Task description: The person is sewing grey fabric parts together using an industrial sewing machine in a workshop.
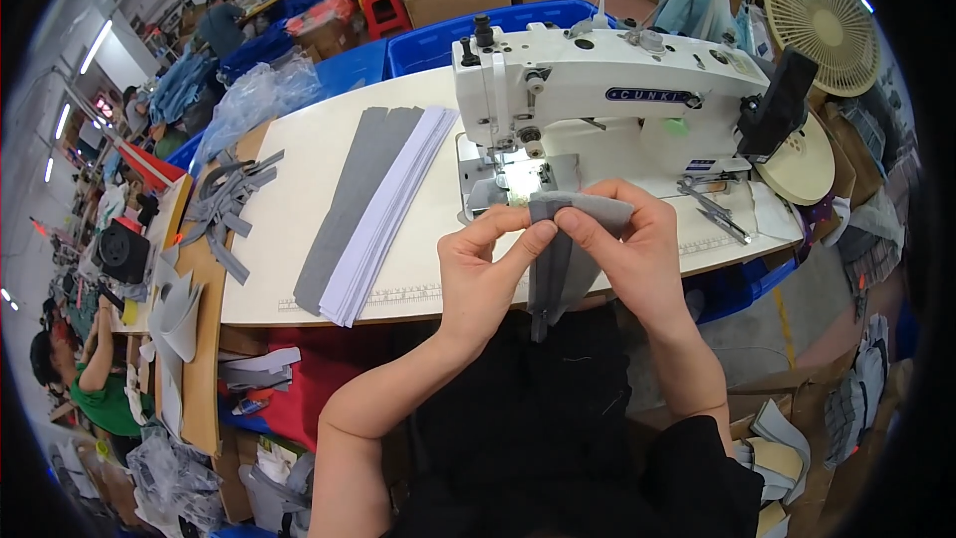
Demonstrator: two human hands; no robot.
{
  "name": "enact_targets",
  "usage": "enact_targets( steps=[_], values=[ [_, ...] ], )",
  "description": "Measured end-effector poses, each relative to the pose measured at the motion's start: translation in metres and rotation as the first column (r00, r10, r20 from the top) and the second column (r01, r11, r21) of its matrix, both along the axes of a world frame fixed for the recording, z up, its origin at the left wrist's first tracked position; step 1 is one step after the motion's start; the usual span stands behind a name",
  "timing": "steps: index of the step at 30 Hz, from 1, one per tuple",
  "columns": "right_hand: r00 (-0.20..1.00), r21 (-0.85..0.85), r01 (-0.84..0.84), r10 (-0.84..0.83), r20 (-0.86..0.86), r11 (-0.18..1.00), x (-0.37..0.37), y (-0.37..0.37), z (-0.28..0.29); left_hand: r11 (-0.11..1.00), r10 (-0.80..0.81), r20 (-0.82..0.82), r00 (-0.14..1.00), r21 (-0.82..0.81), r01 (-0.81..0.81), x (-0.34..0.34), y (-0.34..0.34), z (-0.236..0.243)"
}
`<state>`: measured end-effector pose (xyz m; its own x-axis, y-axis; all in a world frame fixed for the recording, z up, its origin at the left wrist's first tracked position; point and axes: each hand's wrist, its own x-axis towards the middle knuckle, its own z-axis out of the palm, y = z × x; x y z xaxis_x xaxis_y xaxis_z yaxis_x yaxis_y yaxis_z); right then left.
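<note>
My left hand (476, 274) and my right hand (642, 264) meet just in front of the sewing machine's (597, 70) lit needle area. Between thumbs and fingers, both pinch the top edge of a grey fabric piece (583, 279). A darker band, which looks like a zipper, runs down its left side and hangs past the table's front edge. To the left of my hands lie a stack of long pale lavender strips (390, 219) and, beside it, a stack of dark grey fabric strips (349, 204).
Metal scissors (719, 214) lie under the machine arm at right. Loose grey straps (227, 204) are heaped at the table's left edge. Behind the machine stands a blue crate (423, 50), with a fan (822, 25) at back right. A person in green (105, 399) sits far left.
</note>
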<state>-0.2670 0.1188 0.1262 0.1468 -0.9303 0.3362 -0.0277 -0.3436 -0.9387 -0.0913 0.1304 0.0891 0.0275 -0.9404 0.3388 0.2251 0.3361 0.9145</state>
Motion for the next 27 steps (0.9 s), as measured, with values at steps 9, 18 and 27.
enact_targets(
  steps=[9, 18, 27],
  values=[
    [0.949, -0.075, -0.068, 0.042, -0.312, 0.995, -0.008, -0.009, 0.032, 0.991, -0.092, -0.106, 0.99, 0.084, 0.101, 0.006, -0.002, -0.007],
    [0.831, 0.171, -0.199, 0.258, -0.492, 0.965, -0.016, -0.05, 0.008, 0.919, -0.134, -0.052, 0.99, 0.367, 0.144, 0.009, -0.004, -0.044],
    [0.502, 0.323, -0.06, 0.308, -0.808, 0.945, 0.02, -0.131, -0.066, 0.908, -0.065, 0.179, 0.982, 0.418, -0.017, 0.028, -0.031, -0.081]
  ],
)
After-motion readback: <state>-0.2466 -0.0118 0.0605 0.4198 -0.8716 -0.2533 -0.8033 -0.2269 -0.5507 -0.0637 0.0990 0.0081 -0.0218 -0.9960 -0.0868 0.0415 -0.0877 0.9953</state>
